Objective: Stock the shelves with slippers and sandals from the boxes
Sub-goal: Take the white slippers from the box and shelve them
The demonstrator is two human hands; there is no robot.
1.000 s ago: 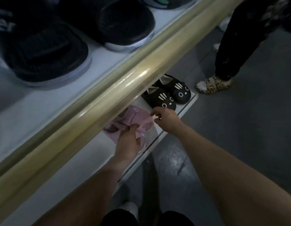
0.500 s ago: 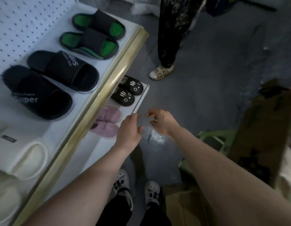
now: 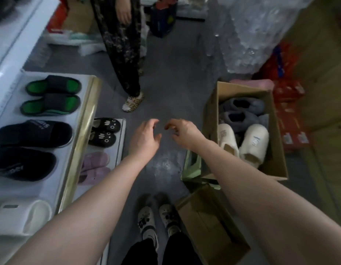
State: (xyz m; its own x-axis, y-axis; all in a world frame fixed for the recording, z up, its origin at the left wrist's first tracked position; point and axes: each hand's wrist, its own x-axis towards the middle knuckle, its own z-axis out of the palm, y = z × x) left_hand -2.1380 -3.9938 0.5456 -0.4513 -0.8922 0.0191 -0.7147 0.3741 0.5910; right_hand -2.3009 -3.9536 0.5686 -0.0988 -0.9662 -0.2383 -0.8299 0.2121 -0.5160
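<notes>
At the bottom centre stand the person's own white shoes (image 3: 149,222), with a cardboard carton (image 3: 209,226) just right of them. Both bare forearms reach up to mid-frame over the grey floor (image 3: 171,88). The left hand (image 3: 144,138) and right hand (image 3: 185,133) hover close together but apart, fingers loosely curled, holding nothing.

On the left, the shelf (image 3: 78,150) with a brass edge carries a white slipper (image 3: 22,217) at lower left, then two black slides (image 3: 32,132), then green-lined sandals (image 3: 51,96). On the lower shelf (image 3: 117,150) beneath lie pink slippers (image 3: 95,165) and, just beyond, black cat slippers (image 3: 104,131).

At the right, an open box (image 3: 275,142) sits on a green stool (image 3: 192,167). It holds cream slippers (image 3: 242,142) nearer and grey slippers (image 3: 240,111) behind.

Further up, another person stands in dark patterned trousers (image 3: 120,44) and a leopard-print slipper (image 3: 132,102). Clear plastic bags (image 3: 261,25) fill the upper right.
</notes>
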